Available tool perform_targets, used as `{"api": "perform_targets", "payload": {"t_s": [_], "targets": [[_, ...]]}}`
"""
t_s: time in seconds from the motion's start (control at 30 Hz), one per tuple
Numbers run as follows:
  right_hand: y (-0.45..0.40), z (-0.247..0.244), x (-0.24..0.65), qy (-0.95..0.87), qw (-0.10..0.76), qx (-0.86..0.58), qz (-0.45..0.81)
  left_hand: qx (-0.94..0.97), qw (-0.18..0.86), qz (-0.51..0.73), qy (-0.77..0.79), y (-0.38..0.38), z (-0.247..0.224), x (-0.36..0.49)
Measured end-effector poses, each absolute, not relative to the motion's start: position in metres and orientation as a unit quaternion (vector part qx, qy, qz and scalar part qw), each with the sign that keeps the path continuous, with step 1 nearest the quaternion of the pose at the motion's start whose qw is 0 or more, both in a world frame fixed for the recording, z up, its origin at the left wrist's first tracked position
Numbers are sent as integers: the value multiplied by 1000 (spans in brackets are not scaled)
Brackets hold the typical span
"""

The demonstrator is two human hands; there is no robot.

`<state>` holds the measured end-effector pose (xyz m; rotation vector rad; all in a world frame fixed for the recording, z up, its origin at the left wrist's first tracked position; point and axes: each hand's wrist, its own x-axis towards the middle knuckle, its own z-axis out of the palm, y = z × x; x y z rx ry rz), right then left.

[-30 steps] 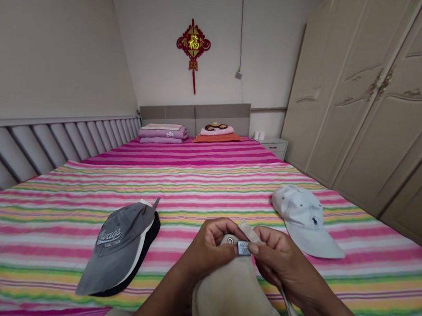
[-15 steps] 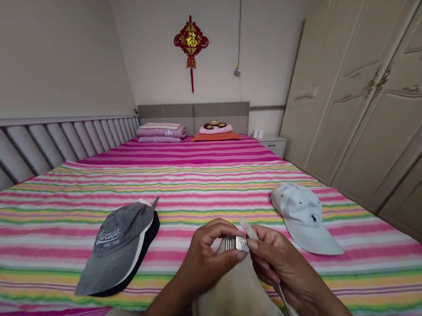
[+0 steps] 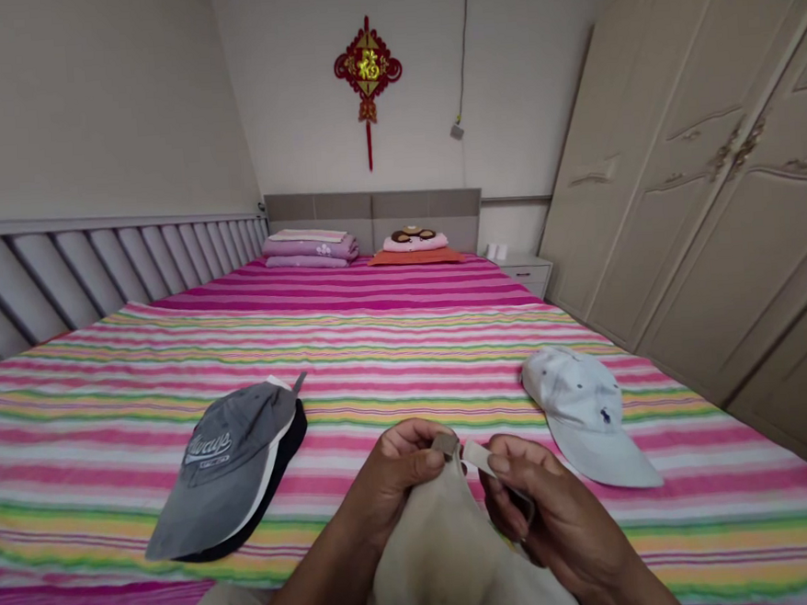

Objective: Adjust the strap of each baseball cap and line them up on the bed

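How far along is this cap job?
Perhaps done: the gray cap and white cap, laid on the bed. In hand: the beige cap, left hand at its buckle, right hand on its strap. Possibly left: the fastening, since the strap looks clear of the buckle.

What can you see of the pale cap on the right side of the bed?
The pale cap is whitish, with what looks like soft cloth. Its rounded crown shows small, dark-looking eyelets, and a tiny dark emblem sits on the front. The brim points toward the near right. It lies upright, crown up, on the striped bedspread, the only thing seen touching it. Its back and underside are hidden, so any strap cannot be made out.
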<state>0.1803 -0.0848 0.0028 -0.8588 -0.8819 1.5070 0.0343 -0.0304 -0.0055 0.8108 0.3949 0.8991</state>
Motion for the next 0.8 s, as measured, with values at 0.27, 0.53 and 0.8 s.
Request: {"api": "perform_targets", "payload": {"t_s": [0.27,0.53,0.8], "targets": [[-81,2,178,-367,554,-355,658,373,805,425,181,-34,0,35],[-81,4,180,-379,554,-352,653,395,796,423,176,-37,2,34],[-85,11,180,-422,528,-388,627,491,727,448,172,-37,2,32]]}}
